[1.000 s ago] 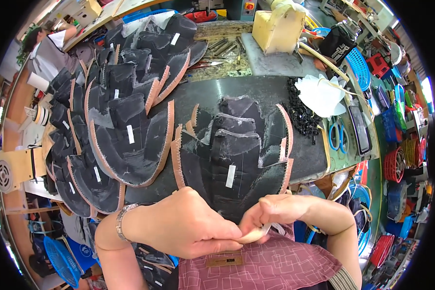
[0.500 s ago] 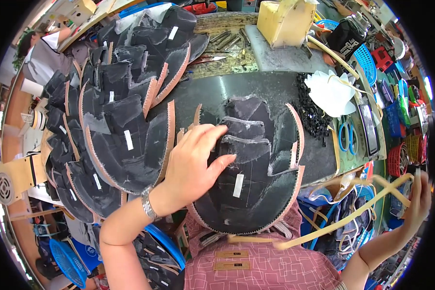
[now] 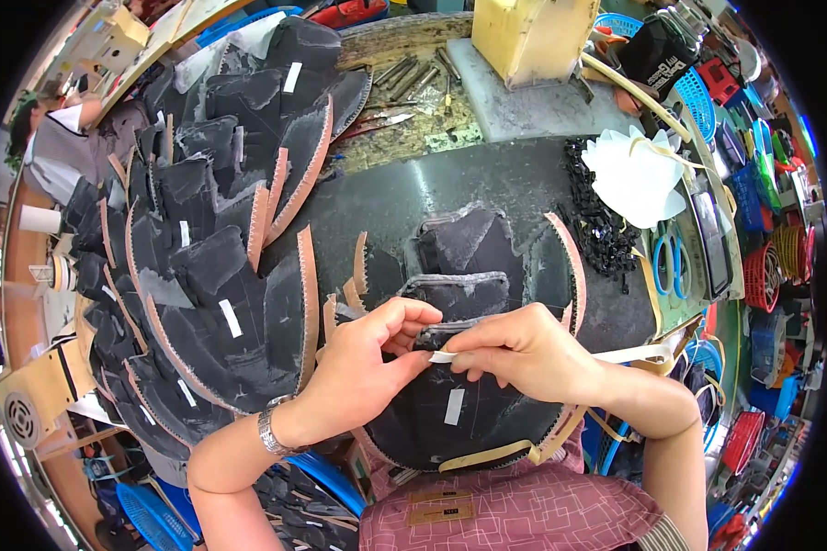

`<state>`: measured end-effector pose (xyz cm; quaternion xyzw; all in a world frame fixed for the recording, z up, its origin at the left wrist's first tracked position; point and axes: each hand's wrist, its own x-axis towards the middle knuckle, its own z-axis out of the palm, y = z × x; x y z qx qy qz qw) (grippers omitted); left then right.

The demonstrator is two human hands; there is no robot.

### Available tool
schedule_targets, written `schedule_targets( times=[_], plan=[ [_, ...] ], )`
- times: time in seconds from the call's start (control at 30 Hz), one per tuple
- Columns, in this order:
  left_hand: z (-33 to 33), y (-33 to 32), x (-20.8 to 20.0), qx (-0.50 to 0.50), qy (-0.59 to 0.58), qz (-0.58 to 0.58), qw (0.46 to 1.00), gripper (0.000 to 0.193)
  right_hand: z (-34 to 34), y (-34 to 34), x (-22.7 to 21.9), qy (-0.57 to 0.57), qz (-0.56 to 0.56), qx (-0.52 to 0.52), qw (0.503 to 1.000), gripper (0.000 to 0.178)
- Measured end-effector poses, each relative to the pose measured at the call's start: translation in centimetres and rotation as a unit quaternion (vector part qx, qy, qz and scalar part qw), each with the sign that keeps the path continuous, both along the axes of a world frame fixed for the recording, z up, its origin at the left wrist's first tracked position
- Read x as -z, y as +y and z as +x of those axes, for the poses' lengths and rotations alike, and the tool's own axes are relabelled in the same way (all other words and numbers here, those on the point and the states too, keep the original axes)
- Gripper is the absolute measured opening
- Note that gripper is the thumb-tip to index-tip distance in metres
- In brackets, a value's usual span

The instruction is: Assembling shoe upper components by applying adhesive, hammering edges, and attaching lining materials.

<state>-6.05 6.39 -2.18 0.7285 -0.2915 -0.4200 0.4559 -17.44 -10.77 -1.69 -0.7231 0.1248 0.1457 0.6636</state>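
A black curved panel [image 3: 473,436] with a toothed pinkish edge and a small white label [image 3: 454,407] lies in front of me, its near rim against my apron. My left hand [image 3: 363,363] has curled its fingers around the raised edge of a flap on this panel, thumb on the near side. Opposite it, my right hand [image 3: 524,354] pinches the pale end of a cream strip [image 3: 629,354] against that edge, close to my left thumb. Past my right wrist the strip trails away, and a cream length also lies along the panel's near rim. The fingers hide part of the flap.
Overlapping black panels [image 3: 234,354] cover the left side. Metal tools [image 3: 409,78] and a yellowish block [image 3: 533,41] stand at the back. To the right are black scraps [image 3: 606,220], a white scalloped sheet [image 3: 632,174], blue scissors [image 3: 668,262] and a phone [image 3: 710,241].
My right hand has come in from the far right to the panel with the strip's end. My left hand has moved nearer to me along the panel, and the view has shifted slightly.
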Motion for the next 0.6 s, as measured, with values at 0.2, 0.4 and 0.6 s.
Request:
schedule_targets(
  times=[0.2, 0.4, 0.6],
  plan=[
    [0.8, 0.3, 0.1, 0.014, 0.091, 0.004, 0.996, 0.035, 1.2, 0.1, 0.0, 0.092, -0.001, 0.018, 0.996, 0.019],
    [0.6, -0.6, 0.1, -0.010, -0.028, 0.023, 0.999, 0.027, -0.5, -0.5, -1.3, 0.077, -0.072, 0.033, 0.994, 0.019],
    [-0.7, -1.0, 0.9, -0.066, -0.040, -0.032, 0.996, 0.016, -4.4, -2.5, -0.3, 0.045, -0.218, 0.081, 0.972, 0.018]
  ],
)
